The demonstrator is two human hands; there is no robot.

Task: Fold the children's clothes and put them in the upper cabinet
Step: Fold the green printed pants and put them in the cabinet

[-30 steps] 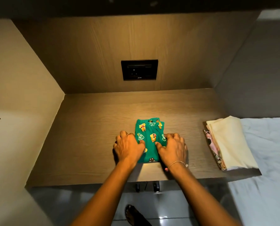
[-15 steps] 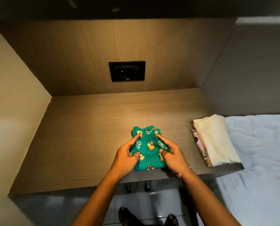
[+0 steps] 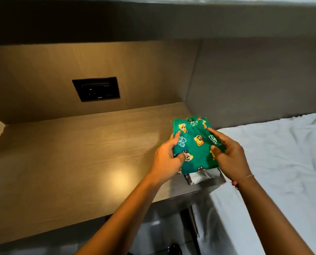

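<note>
A folded green children's garment [image 3: 194, 146] with yellow cartoon prints is held flat between both hands. My left hand [image 3: 167, 159] grips its left edge, thumb on top. My right hand [image 3: 227, 155] grips its right edge. The garment hovers over the stack of folded clothes [image 3: 199, 178] at the right end of the wooden desk [image 3: 70, 162], and covers most of that stack; only a pale corner shows below it. Whether the garment touches the stack I cannot tell.
A black socket panel [image 3: 96, 88] sits in the wooden back wall. A bed with a white sheet [image 3: 275, 172] adjoins the desk on the right. A dark overhang [image 3: 153, 21] runs above the desk. Tiled floor shows below the desk edge.
Both hands have lifted the green garment off the middle of the desk and carried it right, over the folded stack. The view has swung right and up.
</note>
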